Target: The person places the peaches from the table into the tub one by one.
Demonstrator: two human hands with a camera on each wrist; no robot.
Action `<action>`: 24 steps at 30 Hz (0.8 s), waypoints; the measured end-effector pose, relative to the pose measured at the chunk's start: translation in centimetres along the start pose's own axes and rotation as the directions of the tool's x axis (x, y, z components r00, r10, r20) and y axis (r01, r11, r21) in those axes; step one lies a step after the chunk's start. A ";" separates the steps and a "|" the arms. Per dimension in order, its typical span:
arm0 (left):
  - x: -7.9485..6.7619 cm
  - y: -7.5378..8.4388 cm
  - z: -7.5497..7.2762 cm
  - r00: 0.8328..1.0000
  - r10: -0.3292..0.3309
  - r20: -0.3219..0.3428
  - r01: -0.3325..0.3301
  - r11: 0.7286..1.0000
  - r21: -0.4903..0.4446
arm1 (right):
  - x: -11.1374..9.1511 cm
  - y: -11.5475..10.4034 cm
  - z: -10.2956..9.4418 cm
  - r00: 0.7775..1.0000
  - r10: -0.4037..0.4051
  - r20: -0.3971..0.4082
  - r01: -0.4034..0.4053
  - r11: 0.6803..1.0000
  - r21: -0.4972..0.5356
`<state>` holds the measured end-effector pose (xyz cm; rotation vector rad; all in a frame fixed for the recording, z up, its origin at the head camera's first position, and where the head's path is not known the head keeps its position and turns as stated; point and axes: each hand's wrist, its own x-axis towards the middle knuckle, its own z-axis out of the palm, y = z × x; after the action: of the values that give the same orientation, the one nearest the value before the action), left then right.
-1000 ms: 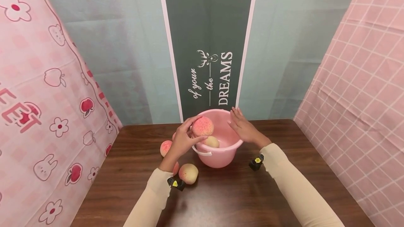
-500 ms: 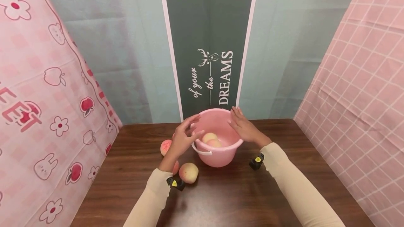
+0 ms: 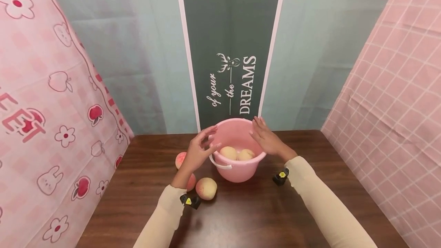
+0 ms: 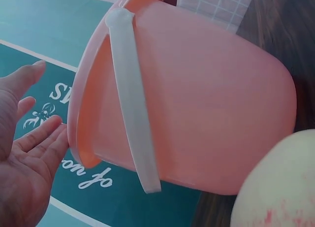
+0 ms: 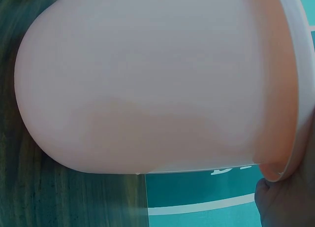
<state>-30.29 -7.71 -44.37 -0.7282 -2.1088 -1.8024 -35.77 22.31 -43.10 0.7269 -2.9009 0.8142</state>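
Note:
A pink bucket [image 3: 237, 173] stands upright on the table, its white handle [image 3: 222, 165] hanging down at the front left. Two pale peaches lie inside it, a left peach [image 3: 228, 152] and a right peach [image 3: 246, 155]. My left hand [image 3: 200, 151] is at the bucket's left rim with fingers spread and nothing in them; the left wrist view shows its fingertips [image 4: 61, 136] right at the rim. On the opposite side, my right hand [image 3: 267, 139] rests against the right rim with its fingers straight. In the right wrist view, part of this hand [image 5: 285, 202] shows beside the rim.
Left of the bucket, a yellowish peach [image 3: 206, 188] lies on the brown table [image 3: 241, 217]. A redder peach [image 3: 191, 182] and another pink peach [image 3: 180, 160] are partly hidden by my left arm. A printed cloth [image 3: 234, 30] hangs behind the table, with pink cloths at both sides.
My left hand held a pink peach over the bucket, then let it go. It dropped inside, and the two peaches there now lie side by side. My right hand stayed at the rim.

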 end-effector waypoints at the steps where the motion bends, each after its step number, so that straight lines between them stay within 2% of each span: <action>1: -0.2 0.1 0.0 1.000 0.001 -0.002 -0.001 1.000 -0.006 | -0.1 0.0 0.1 1.000 0.003 0.003 -0.003 1.000 0.001; 8: -1.2 2.1 -0.5 1.000 0.030 -0.001 -0.030 0.999 -0.032 | -0.3 -0.1 0.2 1.000 0.026 0.013 -0.027 0.999 0.027; 15: -1.5 2.6 -1.1 1.000 0.014 0.014 -0.013 0.998 -0.067 | 0.0 0.0 0.0 1.000 0.021 0.008 -0.022 1.000 0.021; 18: -1.7 2.3 -1.4 1.000 0.001 0.011 0.000 0.995 -0.096 | 0.0 -0.1 0.0 1.000 0.022 0.008 -0.022 1.000 0.022; 21: -1.9 1.1 -1.7 1.000 -0.015 -0.004 0.014 0.995 -0.103 | 0.0 -0.1 0.2 1.000 0.021 0.007 -0.021 1.000 0.011; 24: -2.2 -0.4 -2.1 0.999 -0.024 -0.024 0.022 0.998 -0.066 | 0.0 0.0 0.2 1.000 0.020 0.007 -0.020 1.000 -0.002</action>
<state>-28.91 -10.20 -45.47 -0.6965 -2.0588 -1.8906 -35.76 22.15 -43.29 0.7025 -2.9191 0.8127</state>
